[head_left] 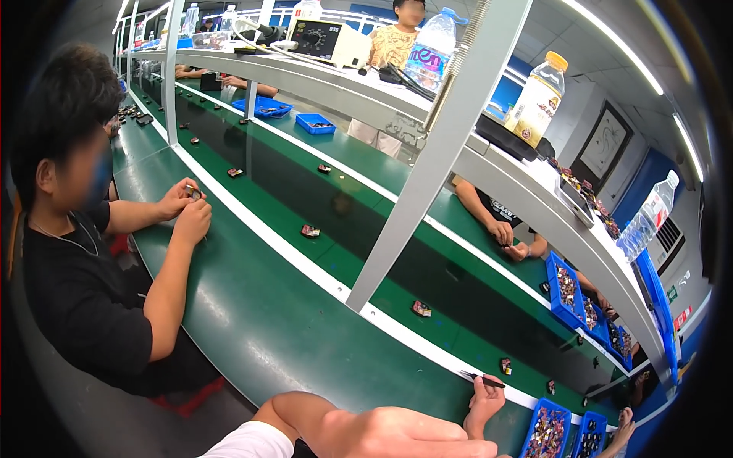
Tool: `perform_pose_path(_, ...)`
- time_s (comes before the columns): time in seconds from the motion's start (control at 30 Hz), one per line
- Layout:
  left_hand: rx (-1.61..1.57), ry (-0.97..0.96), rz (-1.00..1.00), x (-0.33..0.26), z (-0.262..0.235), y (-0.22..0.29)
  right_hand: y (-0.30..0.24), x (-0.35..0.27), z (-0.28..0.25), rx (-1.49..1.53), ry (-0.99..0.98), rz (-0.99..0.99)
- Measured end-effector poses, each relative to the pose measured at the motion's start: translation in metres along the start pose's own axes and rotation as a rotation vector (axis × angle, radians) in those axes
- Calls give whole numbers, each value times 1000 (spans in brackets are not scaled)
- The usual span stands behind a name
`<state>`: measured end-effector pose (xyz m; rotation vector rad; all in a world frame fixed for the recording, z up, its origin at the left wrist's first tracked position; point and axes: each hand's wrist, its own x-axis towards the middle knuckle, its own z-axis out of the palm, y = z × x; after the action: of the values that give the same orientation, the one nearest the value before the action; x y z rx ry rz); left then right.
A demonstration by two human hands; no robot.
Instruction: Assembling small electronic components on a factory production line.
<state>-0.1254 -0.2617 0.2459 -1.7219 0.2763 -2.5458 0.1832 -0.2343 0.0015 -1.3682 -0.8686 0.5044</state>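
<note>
So my right hand [481, 404] has the black tweezers [486, 380] (pretty sure that's what they are), pinched between thumb and fingers over the near edge of the belt [466, 298], right by the white rail [427, 347]. The slim end points left, the thicker end pokes out to the right. Can't tell whether the tips are touching each other, way too small from here.

My left hand [405, 435] is the big one up close, fingers stretching right along the near edge of the view and hiding part of the right wrist. The fingertips get lost down there, so no clue if it's gripping anything.

Handling-wise, I'd guess the tweezers are super light, stiff lengthwise with a bit of spring across. Probably a little slick if they're smooth metal, and the thin tips would be the easy bit to bend. I'd hold them around the middle, like a pen, squeeze gently and keep skin off the points.

There's a small dark part [505, 366] on the belt just past the thick end. Looks light and kinda delicate, so I'd take it by the sides. A blue bin [531, 427] full of little mixed bits sits to the right of my hands.
</note>
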Motion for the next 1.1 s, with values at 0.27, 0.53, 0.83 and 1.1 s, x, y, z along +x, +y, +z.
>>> perform_pose_path(0.27,63,-91,-43,8,-6,-7,1,0,1,6,1,-6)
perform_pose_path(0.53,163,-167,-94,14,-8,-13,3,2,-1,5,2,0)
perform_pose_path(0.83,283,-253,-150,21,-17,-14,1,-1,1,9,-3,-5)
perform_pose_path(1.1,331,-366,-229,26,-14,-21,6,-5,-4,-4,-3,-23)
